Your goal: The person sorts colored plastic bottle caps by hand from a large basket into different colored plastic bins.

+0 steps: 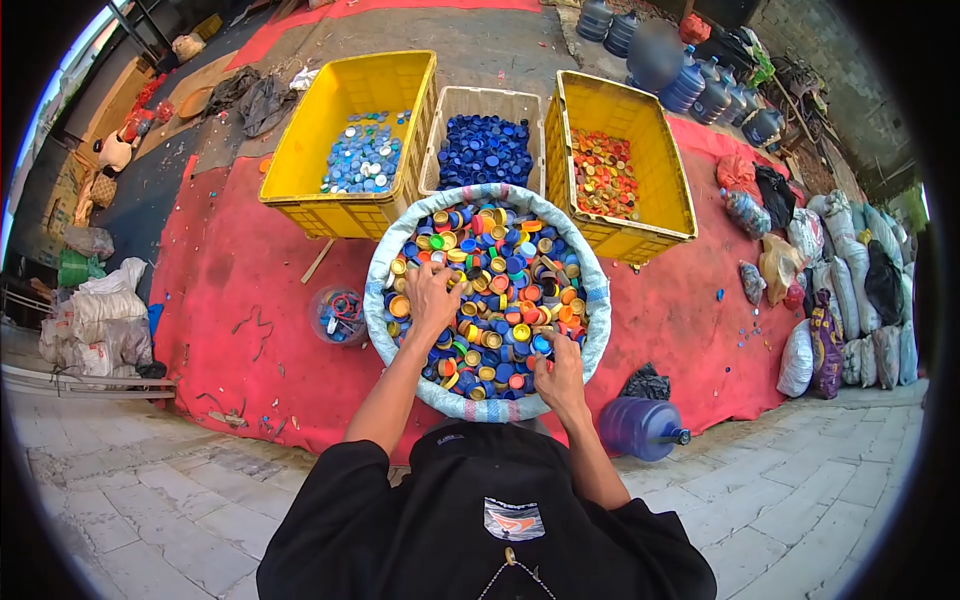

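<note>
A round sack-lined tub (378,290) in front of me is heaped with mixed plastic bottle caps (495,285) in blue, yellow, orange, red, green and white. My left hand (432,300) reaches over the heap's left side, its thumb apart from its fingers, with a white cap (438,257) at the fingertips. On the right side of the heap, my right hand (561,372) has its fingers drawn together at a bright blue bottle cap (542,345). The undersides of both hands are hidden.
Behind the tub stand a yellow crate (290,160) with light blue caps, a white crate (488,98) with dark blue caps and another yellow crate (650,150) with orange and red caps. A clear bucket (338,318) and a water jug (640,428) flank the tub. Filled sacks (850,280) line the right.
</note>
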`<state>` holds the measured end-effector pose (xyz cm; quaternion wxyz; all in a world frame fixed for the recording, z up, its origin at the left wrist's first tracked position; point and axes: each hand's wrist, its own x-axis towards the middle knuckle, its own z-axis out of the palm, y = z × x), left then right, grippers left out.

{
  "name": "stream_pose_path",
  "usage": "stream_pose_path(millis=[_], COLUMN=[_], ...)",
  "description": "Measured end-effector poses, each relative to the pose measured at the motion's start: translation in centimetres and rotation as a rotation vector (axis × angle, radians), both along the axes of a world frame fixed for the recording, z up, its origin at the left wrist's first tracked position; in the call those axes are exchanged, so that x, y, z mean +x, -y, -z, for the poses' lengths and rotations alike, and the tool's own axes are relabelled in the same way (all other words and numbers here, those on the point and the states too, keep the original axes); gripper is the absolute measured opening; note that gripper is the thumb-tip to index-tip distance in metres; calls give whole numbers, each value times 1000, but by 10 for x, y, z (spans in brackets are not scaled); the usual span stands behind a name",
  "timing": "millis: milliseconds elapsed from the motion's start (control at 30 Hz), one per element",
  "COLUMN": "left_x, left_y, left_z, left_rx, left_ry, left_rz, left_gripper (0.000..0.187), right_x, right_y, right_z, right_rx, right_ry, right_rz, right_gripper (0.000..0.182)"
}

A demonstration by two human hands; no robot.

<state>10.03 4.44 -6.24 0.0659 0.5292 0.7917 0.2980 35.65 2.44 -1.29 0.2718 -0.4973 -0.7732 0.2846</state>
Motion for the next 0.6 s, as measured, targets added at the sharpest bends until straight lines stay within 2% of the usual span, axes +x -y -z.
stream_pose_path(millis=[133,167,267,300,400,467,600], left_x=[-2,0,2,4,5,4,3], left_y=[7,13,39,48,74,89,114], left_z=[-10,-14,-41,-57,-55,-51,-41], left_rx=[231,177,316,351,469,523,461], left_ry=[297,644,1653,1763,1970,2099,2162], left_rz=[19,-31,-98,-79,-54,-143,-268], left_gripper=[15,14,16,15,13,15,15], right_x=[6,7,7,8,4,-1,-8], right_y=[-10,-12,-20,-23,-30,-34,-36], right_z=[13,14,8,7,7,4,11], right_rx=[65,101,151,165,198,219,234], right_ry=[52,84,133,142,173,208,292], right_rz=[-88,-102,-166,-189,-246,-281,-334], right_gripper=[37,37,39,40,42,46,45])
